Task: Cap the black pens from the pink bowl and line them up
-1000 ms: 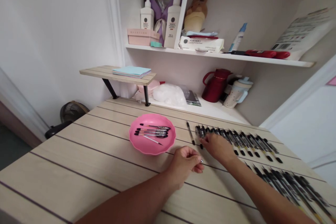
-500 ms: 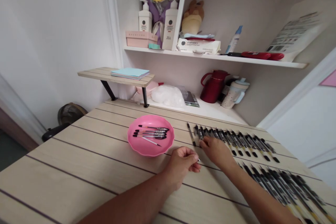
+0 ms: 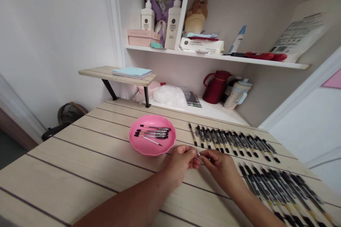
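My left hand is closed in a pinch in front of the pink bowl's right side. A small silvery bit shows at its fingertips; the rest is hidden in the fingers. My right hand meets it from the right, thumb and fingers pinched at that same spot. In the scalloped pink bowl lie several black-ended pens and a thin white rod with a dark tip. Beyond my right hand runs a row of black pens, with one pen lying at its left end.
A second row of pens lies at the near right, beside my right forearm. Behind the bowl stands a small raised wooden shelf on black legs, with blue-topped papers. A red jug and a cup stand at the back.
My right hand has come back from the far row of pens, toward me, and now meets my left hand at the fingertips. The left hand has barely moved.
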